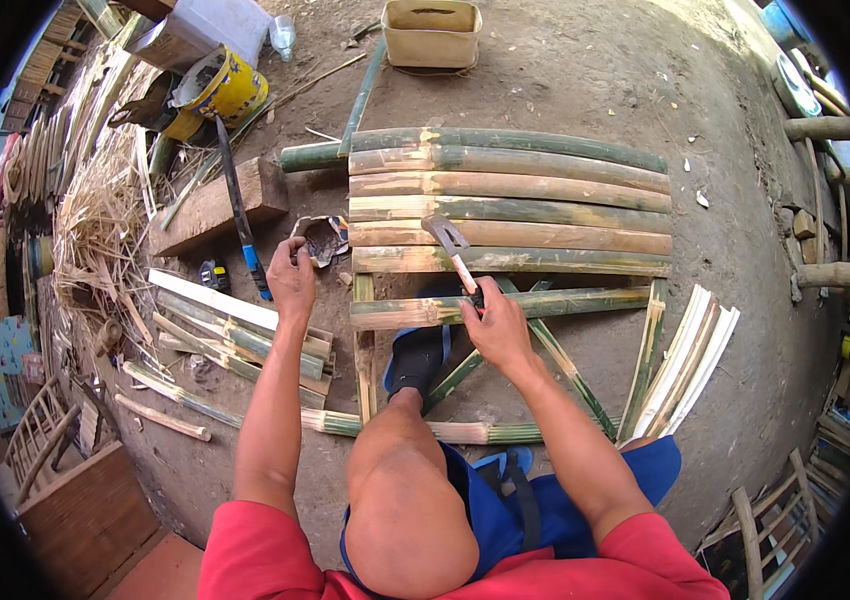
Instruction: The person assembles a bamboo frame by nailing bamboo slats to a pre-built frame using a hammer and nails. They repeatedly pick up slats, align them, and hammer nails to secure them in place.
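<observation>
My right hand [497,325] grips the pale handle of a claw hammer [450,245], its metal head raised over a row of split bamboo slats [510,210] laid side by side on a bamboo frame [505,305]. My left hand [291,275] reaches out to a small open bag or packet [323,238] on the ground just left of the slats, fingers curled at its edge. Whether it holds anything is hidden. My foot in a dark sandal [417,358] rests inside the frame.
A saw with a blue handle [241,215] leans on a wooden block [213,208]. Loose bamboo strips [235,335] lie left, pale strips [690,365] right. A yellow bucket [223,92], a beige tub [432,32] and straw shavings [95,225] sit beyond.
</observation>
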{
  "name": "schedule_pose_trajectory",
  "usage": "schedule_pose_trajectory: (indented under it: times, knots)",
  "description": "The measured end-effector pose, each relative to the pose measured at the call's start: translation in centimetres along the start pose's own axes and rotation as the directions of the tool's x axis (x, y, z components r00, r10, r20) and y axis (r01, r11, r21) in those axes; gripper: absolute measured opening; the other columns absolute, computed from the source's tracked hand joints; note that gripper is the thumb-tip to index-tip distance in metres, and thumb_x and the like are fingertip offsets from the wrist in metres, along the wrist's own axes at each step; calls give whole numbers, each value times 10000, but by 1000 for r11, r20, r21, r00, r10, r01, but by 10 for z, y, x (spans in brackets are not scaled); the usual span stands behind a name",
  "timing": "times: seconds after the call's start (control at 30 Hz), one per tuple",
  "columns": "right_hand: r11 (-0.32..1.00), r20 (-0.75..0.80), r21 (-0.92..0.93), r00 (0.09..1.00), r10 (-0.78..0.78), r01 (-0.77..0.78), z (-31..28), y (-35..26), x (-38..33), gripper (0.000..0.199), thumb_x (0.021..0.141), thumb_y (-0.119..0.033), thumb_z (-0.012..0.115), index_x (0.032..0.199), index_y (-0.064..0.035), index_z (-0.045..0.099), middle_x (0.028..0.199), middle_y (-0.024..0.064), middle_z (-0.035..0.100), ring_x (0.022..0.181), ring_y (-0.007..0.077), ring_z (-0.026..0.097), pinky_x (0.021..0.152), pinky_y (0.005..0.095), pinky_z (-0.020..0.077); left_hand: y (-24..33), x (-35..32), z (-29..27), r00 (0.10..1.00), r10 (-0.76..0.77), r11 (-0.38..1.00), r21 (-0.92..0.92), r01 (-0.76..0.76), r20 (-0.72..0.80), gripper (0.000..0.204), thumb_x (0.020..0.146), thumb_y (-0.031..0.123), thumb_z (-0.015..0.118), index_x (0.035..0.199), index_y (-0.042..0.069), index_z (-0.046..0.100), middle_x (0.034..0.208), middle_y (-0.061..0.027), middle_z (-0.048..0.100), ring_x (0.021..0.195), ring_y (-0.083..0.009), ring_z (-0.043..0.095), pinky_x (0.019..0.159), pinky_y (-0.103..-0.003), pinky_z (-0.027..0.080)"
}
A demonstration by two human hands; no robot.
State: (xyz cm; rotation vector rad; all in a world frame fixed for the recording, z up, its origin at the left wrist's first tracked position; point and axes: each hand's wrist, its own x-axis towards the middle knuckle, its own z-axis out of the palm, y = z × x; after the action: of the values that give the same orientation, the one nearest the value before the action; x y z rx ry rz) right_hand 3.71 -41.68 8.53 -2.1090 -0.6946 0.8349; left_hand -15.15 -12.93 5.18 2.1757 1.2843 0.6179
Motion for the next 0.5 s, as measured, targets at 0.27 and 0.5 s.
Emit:
schedule_pose_trajectory:
  times: [0.27, 0.5]
  knots:
    - [999, 193, -39, 981, 9, -2, 41, -30, 20, 241, 965, -234, 681, 1060, -38, 580, 697, 237, 641, 721, 474, 662, 624, 526, 476, -41, 43, 17, 898, -12, 760, 588, -278, 440, 215, 962, 171, 631, 1110, 70, 750, 1054, -144, 746, 979, -318, 731, 840, -425, 587]
    - [998, 146, -57, 989, 16, -7, 45, -9, 14, 247, 972, -205, 695, 1113, -21, 611, 826, 215, 689, 761, 379, 692, 710, 418, 527, -56, 70, 51, 833, -130, 610, 705, -361, 539, 223, 1000, 150, 514, 1067, 75, 713, 983, -128, 757, 889, -313, 759, 762, -446, 605]
